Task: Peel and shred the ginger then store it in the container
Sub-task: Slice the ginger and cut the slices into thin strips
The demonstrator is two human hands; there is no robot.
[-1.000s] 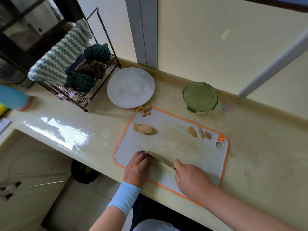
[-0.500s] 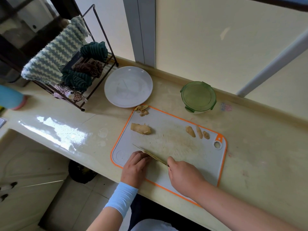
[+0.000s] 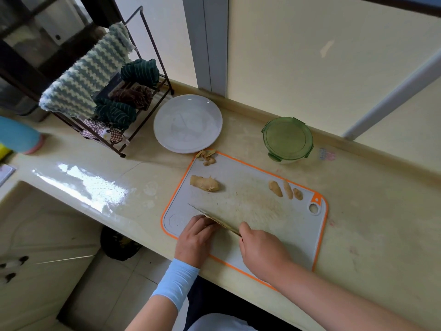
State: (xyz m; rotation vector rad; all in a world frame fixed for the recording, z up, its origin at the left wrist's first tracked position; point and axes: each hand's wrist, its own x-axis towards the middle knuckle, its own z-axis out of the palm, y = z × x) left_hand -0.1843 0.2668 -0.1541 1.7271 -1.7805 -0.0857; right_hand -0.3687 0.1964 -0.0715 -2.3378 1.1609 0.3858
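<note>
A grey cutting board (image 3: 253,206) with an orange rim lies on the counter. My right hand (image 3: 261,250) grips a knife (image 3: 214,218) whose blade rests on the board's near left part. My left hand (image 3: 194,236) sits with curled fingers against the blade, covering whatever lies under them. A peeled ginger chunk (image 3: 204,183) lies at the board's left. Three small ginger pieces (image 3: 285,190) lie at the right. Peel scraps (image 3: 207,156) sit at the far left corner. A green-lidded round container (image 3: 288,139) stands closed behind the board.
A white plate (image 3: 188,123) sits behind the board's left corner. A wire rack (image 3: 143,75) with cloths stands at the far left. A blue object (image 3: 18,134) is at the left edge. The counter's front edge runs just under my wrists.
The knife and both hands stay in nearly the same place on the board's near left part; only the camera view has shifted slightly.
</note>
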